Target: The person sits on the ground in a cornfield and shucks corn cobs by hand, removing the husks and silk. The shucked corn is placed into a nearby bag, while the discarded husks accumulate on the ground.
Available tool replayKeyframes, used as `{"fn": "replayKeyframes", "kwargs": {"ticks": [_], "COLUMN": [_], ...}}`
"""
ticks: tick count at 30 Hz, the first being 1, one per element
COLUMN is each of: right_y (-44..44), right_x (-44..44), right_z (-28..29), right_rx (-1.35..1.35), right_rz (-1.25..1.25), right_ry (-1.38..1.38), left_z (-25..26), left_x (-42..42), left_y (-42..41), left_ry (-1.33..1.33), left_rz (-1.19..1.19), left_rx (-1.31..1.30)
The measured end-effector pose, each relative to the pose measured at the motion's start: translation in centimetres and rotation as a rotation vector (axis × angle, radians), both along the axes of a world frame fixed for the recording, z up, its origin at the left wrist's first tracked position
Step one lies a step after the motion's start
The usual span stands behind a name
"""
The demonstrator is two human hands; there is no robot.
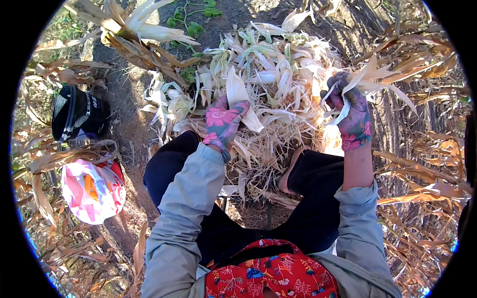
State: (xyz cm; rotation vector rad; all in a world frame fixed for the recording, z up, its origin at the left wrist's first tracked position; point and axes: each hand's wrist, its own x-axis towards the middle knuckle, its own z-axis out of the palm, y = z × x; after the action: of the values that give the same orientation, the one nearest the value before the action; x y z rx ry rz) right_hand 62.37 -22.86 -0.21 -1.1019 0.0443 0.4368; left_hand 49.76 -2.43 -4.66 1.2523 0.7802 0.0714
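Observation:
My left hand [224, 118], in a grey glove with pink flowers, grips a pale corn husk piece [241, 95]; whether an ear is inside it I cannot tell. Off to the right, my right hand [349, 111], in a matching glove with dirty fingers, is closed around loose dry husk leaves [367, 80] that fan out past the knuckles. Between and beyond both hands spreads a heap of stripped corn husks [272, 74], pale cream with some greenish leaves. The heap reaches back to my feet.
At the left lies or leans a black bucket [89, 115] bearing writing. Nearer me, a pink and white bag [93, 193] stands open with orange corn ears [90, 187] inside. Dry corn stalks [421, 156] line both sides, and a thick stalk [123, 37] slants in at upper left.

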Motion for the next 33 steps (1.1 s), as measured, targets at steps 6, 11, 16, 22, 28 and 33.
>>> {"fn": "replayKeyframes", "kwargs": {"ticks": [6,11,16,22,28,33], "right_y": [2.0,3.3,4.1,4.3,3.9,3.9], "right_x": [-1.5,-2.3,-3.7,-4.0,-3.7,-4.2], "right_z": [-2.2,-4.3,-3.6,-3.7,-4.6,-5.7], "right_rx": [-0.457,-0.291,-0.272,-0.315,-0.346,-0.307], "right_rz": [0.431,0.466,0.521,0.521,0.595,0.573], "right_ry": [-0.218,0.021,0.079,-0.066,-0.139,-0.202], "left_z": [-0.7,0.0,0.6,1.1,1.2,0.7], "left_x": [0.0,0.0,0.0,-0.1,-0.1,-0.1], "left_y": [-0.2,-0.2,-0.4,-0.6,-0.6,-1.0], "left_ry": [-0.113,-0.109,-0.08,-0.086,-0.089,-0.116], "left_rz": [-0.119,-0.195,-0.244,-0.294,-0.299,-0.284], "left_rx": [-0.09,-0.105,-0.106,-0.123,-0.124,-0.062]}}
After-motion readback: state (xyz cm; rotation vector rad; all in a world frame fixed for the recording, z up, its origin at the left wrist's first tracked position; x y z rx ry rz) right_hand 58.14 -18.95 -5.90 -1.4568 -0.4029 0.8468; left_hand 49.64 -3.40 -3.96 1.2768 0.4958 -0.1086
